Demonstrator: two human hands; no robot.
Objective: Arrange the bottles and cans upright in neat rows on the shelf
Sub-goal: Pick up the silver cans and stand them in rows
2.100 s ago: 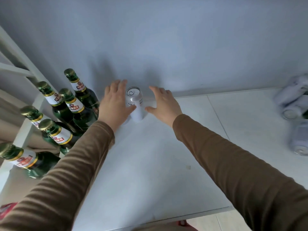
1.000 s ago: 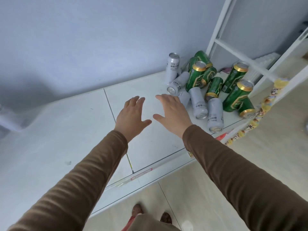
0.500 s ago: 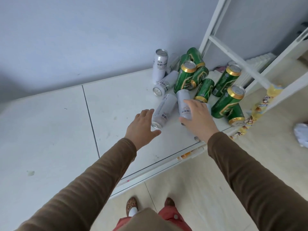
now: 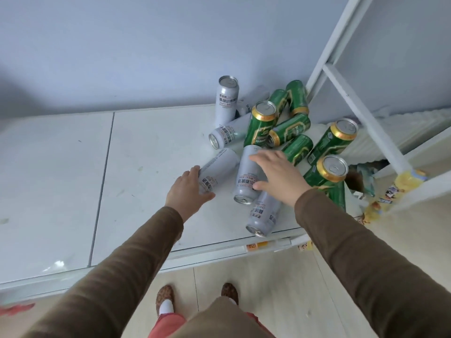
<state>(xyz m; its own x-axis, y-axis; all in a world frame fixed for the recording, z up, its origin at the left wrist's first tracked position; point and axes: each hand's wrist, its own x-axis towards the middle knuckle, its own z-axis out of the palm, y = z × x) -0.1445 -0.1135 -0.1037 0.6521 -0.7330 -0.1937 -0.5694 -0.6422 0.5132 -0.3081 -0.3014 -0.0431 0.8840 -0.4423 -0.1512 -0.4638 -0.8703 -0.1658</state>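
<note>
I saw a plain pale blue wall [image 4: 146,45] behind, light wood-look floor [image 4: 280,284] below, and a white metal frame [image 4: 361,111] slanting at right, all in soft, even light.

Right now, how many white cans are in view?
5. An upright can by the wall; a second lying before it; a third under the left hand; a fourth under the right hand; a fifth at the shelf front edge. Another may hide behind the upright can.
</note>
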